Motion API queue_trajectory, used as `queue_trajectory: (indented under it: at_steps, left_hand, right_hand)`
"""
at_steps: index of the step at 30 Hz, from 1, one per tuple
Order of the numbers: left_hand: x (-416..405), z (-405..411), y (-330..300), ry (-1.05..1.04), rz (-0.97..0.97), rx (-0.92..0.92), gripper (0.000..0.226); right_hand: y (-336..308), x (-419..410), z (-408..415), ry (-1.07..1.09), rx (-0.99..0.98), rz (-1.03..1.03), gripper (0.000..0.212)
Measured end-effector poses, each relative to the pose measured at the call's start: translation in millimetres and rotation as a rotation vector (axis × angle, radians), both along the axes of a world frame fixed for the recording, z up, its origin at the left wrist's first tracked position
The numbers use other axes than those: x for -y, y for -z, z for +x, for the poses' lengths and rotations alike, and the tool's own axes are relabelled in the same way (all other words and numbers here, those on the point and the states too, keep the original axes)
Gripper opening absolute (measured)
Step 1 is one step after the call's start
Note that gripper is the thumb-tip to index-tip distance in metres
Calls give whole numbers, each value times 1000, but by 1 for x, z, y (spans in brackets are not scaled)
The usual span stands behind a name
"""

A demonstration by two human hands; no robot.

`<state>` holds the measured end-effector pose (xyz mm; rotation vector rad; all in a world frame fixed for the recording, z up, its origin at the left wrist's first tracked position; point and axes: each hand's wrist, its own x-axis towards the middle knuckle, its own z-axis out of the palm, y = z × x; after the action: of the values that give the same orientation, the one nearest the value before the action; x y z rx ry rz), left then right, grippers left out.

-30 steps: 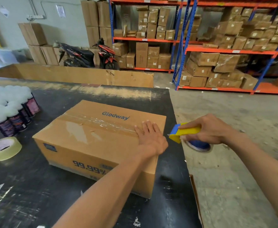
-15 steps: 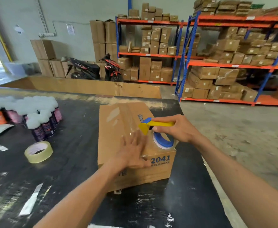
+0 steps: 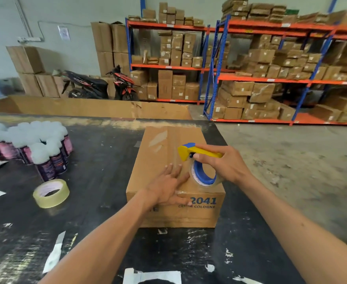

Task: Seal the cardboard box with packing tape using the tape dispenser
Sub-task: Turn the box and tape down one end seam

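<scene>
- Cardboard box [image 3: 168, 158]: stands on the black worktop [image 3: 98, 201] with a short end toward the person, its closed top flaps meeting along a lengthwise seam that already shows clear tape.
- Left hand [image 3: 166, 187]: open and flat, fingers spread, pressing on the near top edge of the box just left of the seam; the thumb reaches down over the printed end face.
- Right hand [image 3: 224, 162]: closed around the yellow handle of the tape dispenser [image 3: 199, 162], whose blue roll rests on or just above the near right part of the top (contact cannot be confirmed).
- Technique for the step in hand, judged to be the start of a strip at the near end: anchor the tape on the end face, keep the flat hand bearing down so the flaps stay level, then draw the dispenser away along the seam at a steady low angle.
- Change from one second earlier: the box then lay with a long side toward the person and the dispenser hung off its right corner, clear of the cardboard; now the box is turned end-on and the dispenser is over the top.
- Unchanged: the spare tape roll [image 3: 51, 193] and the capped bottles [image 3: 45, 152] at left.
</scene>
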<state>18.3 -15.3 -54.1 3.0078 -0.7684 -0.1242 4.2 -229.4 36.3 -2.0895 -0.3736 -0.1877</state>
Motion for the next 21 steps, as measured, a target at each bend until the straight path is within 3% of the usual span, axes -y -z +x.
queue_trajectory:
  at_steps: [9,11,15,18,21]
  left_hand:
    - [-3,-6,-4,-3,-108,-2,110]
    - [-5,-16,-16,-40,-429,-151,99]
    - [-15,-42,-50,-369,-1534,-770,69]
    - [-29,-62,-74,-383,-1873,-1120,73]
    - [-31,-80,-95,-281,-1994,-1140,78]
  right_hand:
    - [-3,2,-37,29,27,-61,43]
    - [-4,9,-47,6,55,-89,41]
    - [-3,30,-65,-11,278,-109,44]
    - [-7,33,-71,-37,554,-82,48]
    - [-3,29,-71,-128,632,-290,48]
